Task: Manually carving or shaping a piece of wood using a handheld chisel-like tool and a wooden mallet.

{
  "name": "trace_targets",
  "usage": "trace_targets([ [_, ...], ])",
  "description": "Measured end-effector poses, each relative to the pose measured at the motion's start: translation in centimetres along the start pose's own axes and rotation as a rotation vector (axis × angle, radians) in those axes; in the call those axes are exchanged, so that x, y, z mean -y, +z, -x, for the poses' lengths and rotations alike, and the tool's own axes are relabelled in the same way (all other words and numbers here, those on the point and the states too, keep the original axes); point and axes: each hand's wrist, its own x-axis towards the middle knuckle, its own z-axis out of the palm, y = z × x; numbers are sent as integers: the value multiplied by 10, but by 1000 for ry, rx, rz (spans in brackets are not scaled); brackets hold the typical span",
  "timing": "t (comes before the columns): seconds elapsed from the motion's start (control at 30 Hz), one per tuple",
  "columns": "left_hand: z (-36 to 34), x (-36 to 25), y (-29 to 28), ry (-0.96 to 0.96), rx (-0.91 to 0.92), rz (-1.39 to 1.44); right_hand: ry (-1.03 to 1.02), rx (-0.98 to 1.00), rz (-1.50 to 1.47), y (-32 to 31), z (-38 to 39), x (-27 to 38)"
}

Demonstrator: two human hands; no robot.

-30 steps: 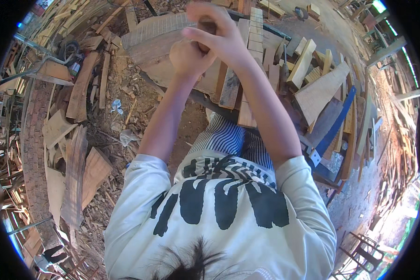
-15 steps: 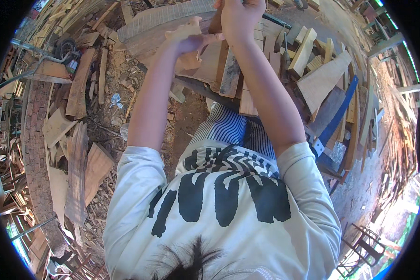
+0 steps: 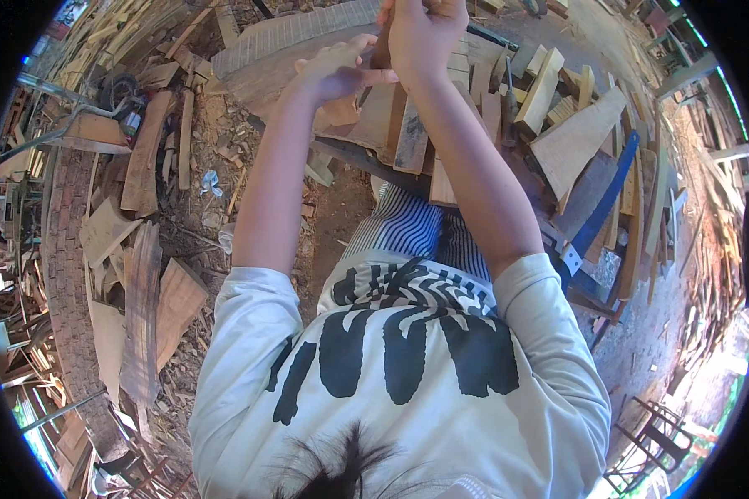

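Note:
My right hand (image 3: 426, 37) is closed on a brown piece, apparently wood (image 3: 381, 51), at the top middle of the view; its far part is hidden by the hand. Just left of it, my left hand (image 3: 341, 68) has bent fingers spread apart, its thumb stretched toward the brown piece, seemingly touching it. Beneath that hand lies a pale wooden piece with an uneven edge (image 3: 341, 115). Both hands are over a bench of rough boards (image 3: 300, 29), with narrow planks (image 3: 412, 133) lying toward my striped trousers.
A stack of offcuts (image 3: 541, 96) and a blue-bladed handsaw (image 3: 607, 191) lie on my right. On the left are loose boards (image 3: 141, 299) and a brick strip (image 3: 66, 233) amid wood chips and scraps (image 3: 225, 150). A metal chair (image 3: 649, 441) stands at lower right.
A second ago my hands were bunched together; since then my left hand has opened out leftward and my right has risen. In the last half second they have barely moved.

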Motion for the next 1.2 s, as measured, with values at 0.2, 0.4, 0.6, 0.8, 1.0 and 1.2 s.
trace_targets([
  [0.2,-11,10,6,0,5,-47,-16,0,-64,3,1,0],
  [0.4,-16,26,17,245,-192,-148,58,-36,36,9,5,4],
  [0.6,-16,24,14,214,-175,-181,39,1,87,12,4,6],
  [0.8,8,-5,1,96,-187,-302,-18,59,139,13,1,1],
  [1.0,4,-8,-7,-62,22,16,6,86,31,17,1,1],
  [1.2,1,5,-3,111,-76,24,63,76,-18,16,2,1],
])
